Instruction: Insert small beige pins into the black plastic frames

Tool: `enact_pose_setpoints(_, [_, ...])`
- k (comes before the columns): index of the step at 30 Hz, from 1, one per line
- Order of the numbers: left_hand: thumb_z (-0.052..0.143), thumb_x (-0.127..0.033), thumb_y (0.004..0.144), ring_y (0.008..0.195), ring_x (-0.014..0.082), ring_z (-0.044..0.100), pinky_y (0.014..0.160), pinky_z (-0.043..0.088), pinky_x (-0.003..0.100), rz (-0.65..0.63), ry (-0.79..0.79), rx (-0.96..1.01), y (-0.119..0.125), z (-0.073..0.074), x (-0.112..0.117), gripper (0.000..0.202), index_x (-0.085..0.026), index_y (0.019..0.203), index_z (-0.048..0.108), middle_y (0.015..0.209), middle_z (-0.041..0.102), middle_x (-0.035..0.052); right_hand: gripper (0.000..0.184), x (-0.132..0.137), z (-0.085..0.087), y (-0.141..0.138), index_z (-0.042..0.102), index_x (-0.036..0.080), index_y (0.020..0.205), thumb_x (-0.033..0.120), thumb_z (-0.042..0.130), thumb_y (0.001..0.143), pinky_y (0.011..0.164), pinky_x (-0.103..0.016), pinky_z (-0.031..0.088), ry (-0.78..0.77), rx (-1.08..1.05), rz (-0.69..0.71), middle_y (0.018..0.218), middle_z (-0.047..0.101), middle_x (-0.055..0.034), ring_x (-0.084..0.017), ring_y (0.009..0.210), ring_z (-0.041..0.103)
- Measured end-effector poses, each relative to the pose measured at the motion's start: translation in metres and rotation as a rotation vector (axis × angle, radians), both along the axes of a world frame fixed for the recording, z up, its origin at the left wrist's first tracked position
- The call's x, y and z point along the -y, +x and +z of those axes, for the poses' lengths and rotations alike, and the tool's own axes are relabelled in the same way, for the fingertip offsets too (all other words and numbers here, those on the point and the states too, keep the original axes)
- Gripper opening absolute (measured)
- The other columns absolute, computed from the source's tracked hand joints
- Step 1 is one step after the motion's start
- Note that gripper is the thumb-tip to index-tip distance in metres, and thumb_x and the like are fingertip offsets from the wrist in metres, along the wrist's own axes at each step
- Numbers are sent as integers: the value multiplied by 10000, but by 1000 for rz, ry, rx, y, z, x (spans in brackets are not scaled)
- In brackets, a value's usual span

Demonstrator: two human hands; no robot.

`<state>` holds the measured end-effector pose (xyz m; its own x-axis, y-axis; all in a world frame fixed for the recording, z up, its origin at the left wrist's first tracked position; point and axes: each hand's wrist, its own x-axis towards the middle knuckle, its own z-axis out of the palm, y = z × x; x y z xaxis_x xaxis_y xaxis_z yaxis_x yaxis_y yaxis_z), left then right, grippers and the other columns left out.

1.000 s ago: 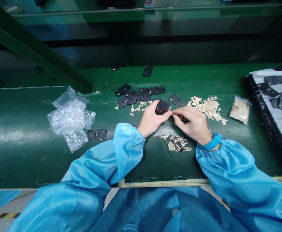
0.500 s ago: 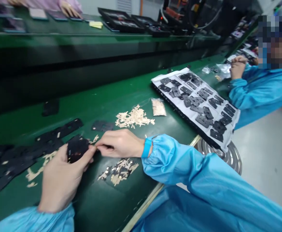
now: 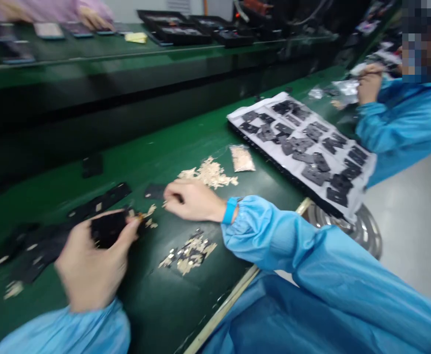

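Head view, looking along a green tabletop point(image 3: 145, 157) from its edge. Main landmark: a loose pile of beige scraps point(image 3: 208, 173) on the tabletop.

Hands apart, with a strip of green between them. Left hand point(image 3: 93, 260) closed around a black plate point(image 3: 108, 228), fingers and thumb curled over it, all somewhat blurred; this plate sits to the left of the pile and closer to the viewer. Right hand point(image 3: 193, 200) just in front of the pile, fingers curled, tips right beside a small black piece point(image 3: 154, 191); anything pinched between those fingers impossible to tell. Blue wristband point(image 3: 230, 210) on the right wrist, blue gathered sleeve point(image 3: 263, 231) behind it.

Left of the pile, a long black strip of plates point(image 3: 99, 201) under and past the left hand. In front of the pile, a smaller heap of beige and metallic bits point(image 3: 188, 255). To its right, a clear bag of beige scraps point(image 3: 242, 158), then a white sheet point(image 3: 237, 115) with rows of black plates point(image 3: 313, 162). Beyond that sheet, a co-worker's hand point(image 3: 369, 83) and blue sleeve point(image 3: 403, 123). Far from the pile, a second bench with black trays point(image 3: 178, 34).
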<state>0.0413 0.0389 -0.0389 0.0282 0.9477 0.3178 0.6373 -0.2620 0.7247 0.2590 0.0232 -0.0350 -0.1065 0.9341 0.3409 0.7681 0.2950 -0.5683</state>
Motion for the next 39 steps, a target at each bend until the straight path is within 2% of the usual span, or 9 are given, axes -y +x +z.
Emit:
enact_pose_setpoints(3, [816,-328,804,861,198,737,806,595,340,-84,168,29,4,2,11,307,-245,1072,692,921,766,-10,301,3,-2,0,562,203,699,261,550,995,747,-308,458,-6,-96,55,716,606,-20,-172,734,584])
enact_pose_setpoints(7, [794,-419,853,731,140,696,698,581,277,-224,333,39,-1,-17,11,381,-231,1159,667,987,758,35,65,1,-6,-2,672,187,943,164,663,882,712,-308,445,-28,-246,63,873,650,-43,-171,757,561])
enact_pose_setpoints(14, [735,-609,835,950,219,712,844,592,355,-275,429,-63,-8,-20,10,480,-232,1127,683,988,753,81,362,14,15,-9,684,155,779,496,694,899,452,-241,240,-794,-878,330,693,643,-10,-63,479,363])
enact_pose_setpoints(20, [728,-605,842,976,221,707,865,585,368,-280,441,-27,-8,-20,9,473,-236,1132,675,1016,747,81,283,13,17,-8,693,147,759,398,822,781,449,-234,217,-1015,-1052,347,689,632,-6,-50,479,366])
enact_pose_setpoints(26, [761,-577,831,952,208,704,801,588,339,-300,387,25,-7,-19,11,482,-238,1154,650,1050,735,80,218,15,15,-11,685,149,742,311,830,732,447,-230,207,-980,-1096,314,634,591,17,-47,469,351])
enact_pose_setpoints(29, [765,-581,832,847,164,686,693,568,288,-332,150,204,-1,-17,10,546,-235,1220,599,1114,707,85,191,14,14,-13,663,161,725,299,792,751,447,-228,215,-849,-1070,272,601,564,32,-49,463,347])
enact_pose_setpoints(33, [588,-517,975,729,124,651,585,549,252,-274,-321,695,12,-12,8,346,-210,1128,543,1041,678,67,143,13,10,-15,657,181,725,255,779,735,491,-234,345,-512,-876,117,652,617,14,-87,539,473])
enact_pose_setpoints(36, [569,-419,985,841,157,683,698,622,308,-223,-578,964,20,-6,9,234,-192,1041,558,983,648,50,113,13,5,-17,648,198,714,206,760,702,542,-253,427,-368,-759,48,691,665,-7,-123,600,551])
enact_pose_setpoints(39, [660,-393,927,901,165,680,828,628,347,-220,-601,954,21,-2,13,223,-180,986,631,979,654,35,100,14,0,-20,628,207,701,184,725,696,530,-260,421,-342,-699,35,667,653,-4,-128,578,547])
